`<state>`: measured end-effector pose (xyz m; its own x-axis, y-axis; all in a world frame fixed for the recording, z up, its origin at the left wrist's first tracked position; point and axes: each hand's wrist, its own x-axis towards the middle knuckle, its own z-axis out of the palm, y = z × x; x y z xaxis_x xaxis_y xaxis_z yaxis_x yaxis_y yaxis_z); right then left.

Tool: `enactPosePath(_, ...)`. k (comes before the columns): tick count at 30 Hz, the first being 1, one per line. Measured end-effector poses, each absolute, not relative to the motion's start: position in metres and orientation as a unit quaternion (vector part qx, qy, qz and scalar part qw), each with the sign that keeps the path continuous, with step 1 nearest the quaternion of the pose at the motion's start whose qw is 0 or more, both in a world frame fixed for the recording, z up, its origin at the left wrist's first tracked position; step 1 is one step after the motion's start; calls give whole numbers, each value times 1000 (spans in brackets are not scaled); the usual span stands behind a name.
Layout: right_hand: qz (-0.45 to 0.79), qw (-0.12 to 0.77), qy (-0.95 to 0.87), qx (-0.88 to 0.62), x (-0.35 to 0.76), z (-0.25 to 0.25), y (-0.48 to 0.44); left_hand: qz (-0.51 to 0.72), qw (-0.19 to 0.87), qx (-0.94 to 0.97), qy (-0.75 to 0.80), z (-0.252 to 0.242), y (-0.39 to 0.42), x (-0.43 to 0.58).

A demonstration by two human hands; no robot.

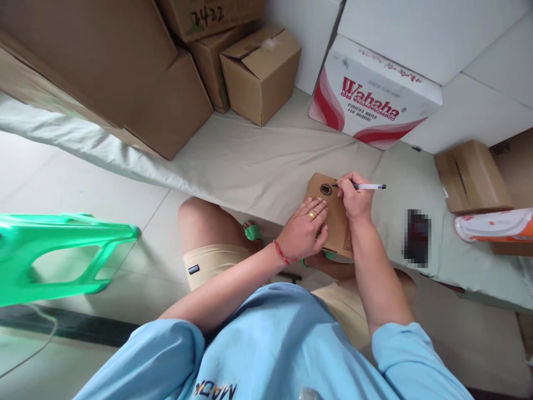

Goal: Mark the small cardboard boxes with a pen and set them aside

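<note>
A small brown cardboard box [336, 222] lies on the cloth-covered surface in front of me, its near end at the edge. My left hand [303, 229] rests flat on the box's left side, fingers stretched out, a ring on one finger. Pinched in my right hand [355, 199] is a pen [370, 186] with a pale barrel and a dark end. Its tip meets the top of the box, just right of a dark round drawn mark [326, 190]. Part of the box is hidden under both hands.
Behind stands a white and red water carton [375, 100]. Brown cardboard boxes [262, 72] are stacked at the back left. To the right are a blurred-out dark object [417, 239], another brown box [472, 176] and a plastic-wrapped pack [495, 225]. A green stool [70, 280] stands at left.
</note>
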<state>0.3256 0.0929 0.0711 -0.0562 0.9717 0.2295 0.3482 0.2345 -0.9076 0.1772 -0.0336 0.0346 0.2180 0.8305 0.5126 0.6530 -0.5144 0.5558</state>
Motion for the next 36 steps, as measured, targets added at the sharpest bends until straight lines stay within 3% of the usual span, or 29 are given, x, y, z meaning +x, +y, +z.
enactPosePath(13,316,377,-694,-526,325,75,93,401,116,770,483,35,-33,178)
enactPosePath(36,323,383,-699,-511,327,77,89,403,110,772,479,34,-33,178)
